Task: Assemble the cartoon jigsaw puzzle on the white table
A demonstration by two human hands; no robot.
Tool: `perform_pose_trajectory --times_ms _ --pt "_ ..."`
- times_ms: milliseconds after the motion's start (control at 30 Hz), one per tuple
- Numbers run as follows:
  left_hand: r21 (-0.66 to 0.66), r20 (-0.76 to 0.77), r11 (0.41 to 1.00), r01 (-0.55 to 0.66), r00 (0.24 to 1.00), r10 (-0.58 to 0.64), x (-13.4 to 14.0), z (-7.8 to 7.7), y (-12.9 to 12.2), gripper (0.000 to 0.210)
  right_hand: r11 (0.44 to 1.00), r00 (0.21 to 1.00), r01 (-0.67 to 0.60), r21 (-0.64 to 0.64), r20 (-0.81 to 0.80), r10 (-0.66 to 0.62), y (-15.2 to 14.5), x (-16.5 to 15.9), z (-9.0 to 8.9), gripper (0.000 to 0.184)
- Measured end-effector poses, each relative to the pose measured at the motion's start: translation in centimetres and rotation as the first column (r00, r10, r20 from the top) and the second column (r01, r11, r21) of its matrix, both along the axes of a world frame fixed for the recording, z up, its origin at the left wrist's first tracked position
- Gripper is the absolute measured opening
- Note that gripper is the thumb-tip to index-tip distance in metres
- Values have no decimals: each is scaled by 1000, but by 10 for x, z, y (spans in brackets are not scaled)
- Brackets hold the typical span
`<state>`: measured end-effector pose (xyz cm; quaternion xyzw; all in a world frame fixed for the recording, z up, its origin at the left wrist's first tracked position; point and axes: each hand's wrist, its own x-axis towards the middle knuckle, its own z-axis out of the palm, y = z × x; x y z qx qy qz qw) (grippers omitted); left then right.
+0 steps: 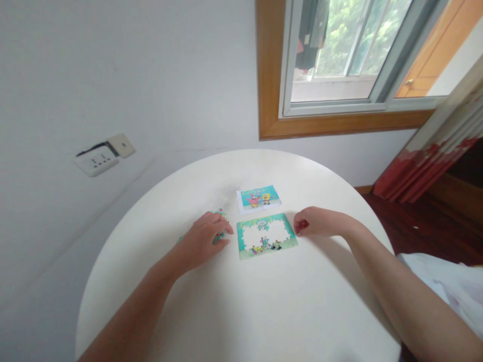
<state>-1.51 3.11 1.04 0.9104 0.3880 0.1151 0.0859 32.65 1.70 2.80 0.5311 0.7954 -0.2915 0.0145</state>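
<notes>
A partly filled jigsaw puzzle (246,254) lies flat on the white round table; its border and some character pieces at top and bottom are in place around a white middle. My left hand (207,235) rests over loose puzzle pieces (219,236) left of it, thumb and fingers apart. The hand partly covers these pieces. At the puzzle's right edge, my right hand (310,221) sits with curled fingers; whether anything is inside them is hidden. Just behind the puzzle lies a picture card or box (259,197) with cartoon figures on a teal ground.
The white round table (245,311) stands against a pale wall with a power socket (97,160) at left. A wood-framed window (339,60) is behind, and a red and cream curtain (426,156) hangs at right. White cloth (445,281) lies beside the table's right edge.
</notes>
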Motion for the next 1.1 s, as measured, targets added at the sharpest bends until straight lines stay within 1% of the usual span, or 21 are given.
perform_pose_trajectory --times_ms 100,200,333,600,700,767,867,933,1000,1100 --pt "-59 -55 998 12 998 -15 -1 0 -4 9 1000 1000 -3 -3 -9 3 0 0 -1 16" --pt "-78 -41 996 31 999 -35 4 -4 -6 7 1000 1000 -7 -3 -7 7 -1 0 -2 16" --pt "-85 -6 996 41 999 -41 7 -6 -7 5 1000 1000 -8 -2 -8 8 -1 -2 0 16" --pt "-98 24 995 27 999 -25 14 -5 -11 5 1000 1000 -27 6 6 27 -1 -2 -1 16" --pt "-86 25 996 26 999 -24 13 -1 -10 7 999 999 -38 7 1 38 0 -2 -1 16" --pt "-65 19 998 -2 1000 3 5 6 -6 12 999 999 -33 12 6 32 0 -2 0 16" --pt "26 78 992 -122 990 119 -18 20 4 24 1000 1000 1 27 21 -1 1 0 -1 17" --pt "88 86 973 -215 974 208 -36 27 10 29 999 999 23 24 26 -24 1 1 -1 18" --pt "64 22 968 -244 970 243 -50 30 15 31 999 999 41 15 31 -41 2 1 -2 17" --pt "3 -46 970 -245 968 245 -58 27 17 30 998 998 66 6 25 -66 3 1 -4 15"
